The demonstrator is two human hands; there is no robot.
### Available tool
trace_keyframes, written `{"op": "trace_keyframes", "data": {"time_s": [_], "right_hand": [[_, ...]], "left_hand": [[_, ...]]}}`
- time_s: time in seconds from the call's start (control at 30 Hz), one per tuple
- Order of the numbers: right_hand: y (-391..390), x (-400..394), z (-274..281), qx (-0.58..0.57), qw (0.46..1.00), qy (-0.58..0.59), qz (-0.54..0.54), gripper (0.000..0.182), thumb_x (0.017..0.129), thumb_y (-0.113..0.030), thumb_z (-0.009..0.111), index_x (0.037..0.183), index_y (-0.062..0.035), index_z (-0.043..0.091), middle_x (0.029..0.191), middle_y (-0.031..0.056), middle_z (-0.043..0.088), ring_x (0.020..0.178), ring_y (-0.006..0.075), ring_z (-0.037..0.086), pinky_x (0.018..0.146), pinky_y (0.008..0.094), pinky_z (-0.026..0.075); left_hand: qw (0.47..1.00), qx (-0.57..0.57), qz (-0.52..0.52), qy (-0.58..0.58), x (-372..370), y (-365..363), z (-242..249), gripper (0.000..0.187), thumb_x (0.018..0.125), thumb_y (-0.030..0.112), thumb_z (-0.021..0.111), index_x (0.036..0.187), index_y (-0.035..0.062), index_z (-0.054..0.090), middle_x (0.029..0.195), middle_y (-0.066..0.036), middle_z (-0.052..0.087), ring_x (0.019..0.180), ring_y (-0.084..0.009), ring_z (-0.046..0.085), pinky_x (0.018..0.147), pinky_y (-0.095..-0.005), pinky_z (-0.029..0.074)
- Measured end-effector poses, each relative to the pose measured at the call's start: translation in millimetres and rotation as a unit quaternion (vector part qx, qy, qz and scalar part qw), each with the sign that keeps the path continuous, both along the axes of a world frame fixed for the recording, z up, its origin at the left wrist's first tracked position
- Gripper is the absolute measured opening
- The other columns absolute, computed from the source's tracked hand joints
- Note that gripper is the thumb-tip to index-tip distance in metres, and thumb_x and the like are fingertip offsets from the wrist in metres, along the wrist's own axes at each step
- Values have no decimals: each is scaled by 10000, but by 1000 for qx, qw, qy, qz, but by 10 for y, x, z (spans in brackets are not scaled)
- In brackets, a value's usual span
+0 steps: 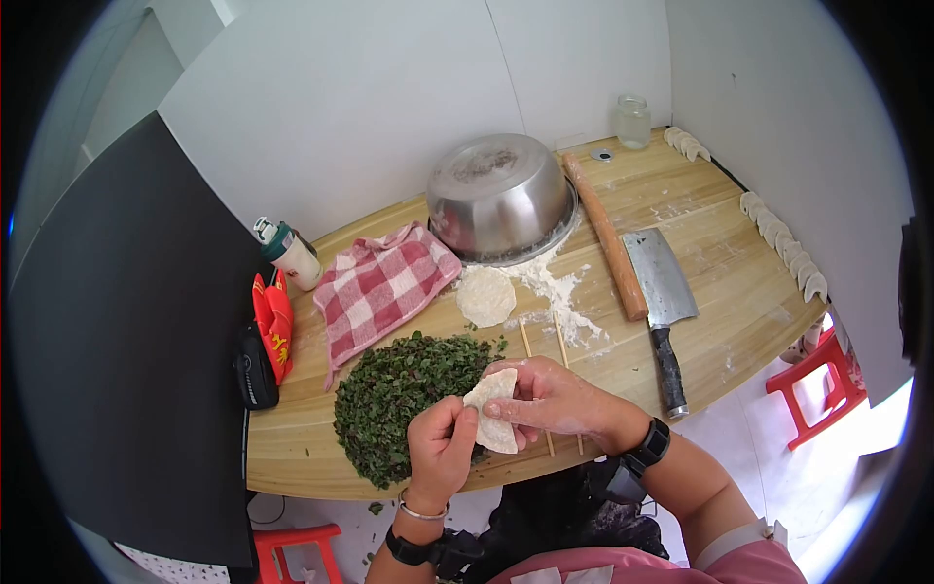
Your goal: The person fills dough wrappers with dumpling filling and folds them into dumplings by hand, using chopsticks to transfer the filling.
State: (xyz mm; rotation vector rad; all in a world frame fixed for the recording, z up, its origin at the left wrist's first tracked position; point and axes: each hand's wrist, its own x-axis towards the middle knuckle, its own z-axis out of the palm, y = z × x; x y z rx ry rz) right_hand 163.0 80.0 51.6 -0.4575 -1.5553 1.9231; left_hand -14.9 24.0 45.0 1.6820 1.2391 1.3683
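Between my two hands is a folded dumpling, its pale dough pinched at the edge. My left hand grips its left side with thumb and fingers. My right hand holds the other side, thumb pressed on the dough. Any filling inside is hidden. Right behind my left hand lies a heap of chopped green leaves. A pair of chopsticks lies partly under my right hand. Beyond the heap, a round dough wrapper rests flat beside scattered flour.
An upturned metal basin stands at the back. Right of it lie a rolling pin and a cleaver. Finished dumplings line the right edge near a glass jar. A checked cloth and a bottle are left.
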Motion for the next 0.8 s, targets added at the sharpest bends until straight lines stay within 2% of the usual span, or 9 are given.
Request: {"op": "trace_keyframes", "data": {"time_s": [0.23,0.3,0.33,0.4,0.6,0.73,0.8], "right_hand": [[3,-3,-18,-2,1000,7,5,159,956,-174,563,989,-19,546,713,22,611,545,67,575,462,192,430],[0,-8,-14,-5,1000,9,-2,156,956,-171,562,987,-18,546,716,26,616,547,70,579,462,193,434],[-4,-11,-10,-3,1000,10,-5,154,956,-169,562,985,-19,547,715,29,617,545,71,580,464,194,437],[-6,-10,-4,-1,1000,11,-7,151,956,-168,562,984,-20,548,714,31,619,544,72,582,465,194,439],[-3,3,6,16,1000,-12,2,158,953,-169,567,990,-18,545,717,35,616,550,72,588,467,196,444],[0,-15,-7,1,1000,-4,6,147,952,-147,563,1008,-14,532,757,50,625,595,90,612,503,208,484],[2,-19,-6,-7,1000,15,4,148,952,-140,560,1014,-11,526,779,57,631,615,98,621,521,215,502]], "left_hand": [[1000,1,8,11,-79,19,-71,306,907,93,579,661,13,416,576,15,339,542,-71,307,472,-260,270],[978,-40,-120,-167,-171,61,-161,256,951,109,493,708,30,493,630,64,410,572,-25,330,497,-222,269],[978,-41,-120,-168,-139,48,-161,256,951,109,493,708,30,493,630,64,410,572,-25,330,497,-222,269],[995,-50,-32,-81,-21,3,-103,306,923,108,550,667,5,420,588,10,362,562,-72,326,491,-258,284],[1000,-29,-4,-5,-10,-17,-43,270,926,97,541,688,4,455,592,10,367,568,-69,324,497,-261,287],[1000,-18,0,-12,-36,2,-95,259,927,99,546,694,11,473,595,20,380,573,-57,328,497,-255,289],[978,-58,-64,-189,-82,9,-162,266,938,114,544,698,16,481,615,33,411,589,-46,346,506,-243,298]]}}
